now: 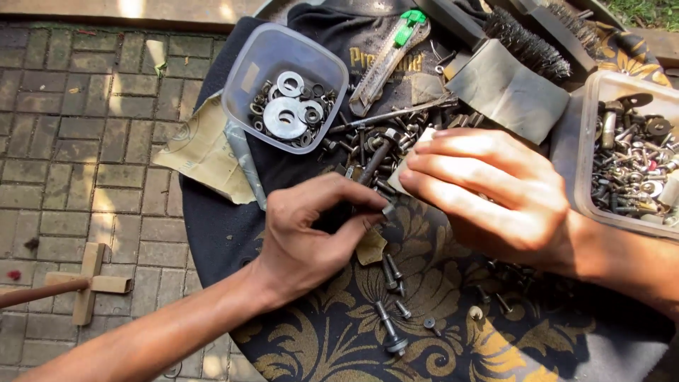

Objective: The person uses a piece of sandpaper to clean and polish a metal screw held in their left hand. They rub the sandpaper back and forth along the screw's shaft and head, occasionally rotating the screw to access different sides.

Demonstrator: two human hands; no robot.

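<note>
On the patterned cloth [339,346], left hand [311,233] pinches one bolt [375,161]; right hand's [488,191] grip seemingly holds sandpaper [404,170].

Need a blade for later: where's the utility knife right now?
In the head view, the utility knife with the green slider lies top centre on the dark cloth, just right of the clear tub of washers and left of the wire brush.

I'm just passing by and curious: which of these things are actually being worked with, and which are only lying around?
In use:
- left hand gripping a long bolt
- right hand pressing a pale scrap of sandpaper against it

Lying about:
- tub of washers
- utility knife
- wire brush
- tub of screws
- loose bolts on the patterned cloth
</note>
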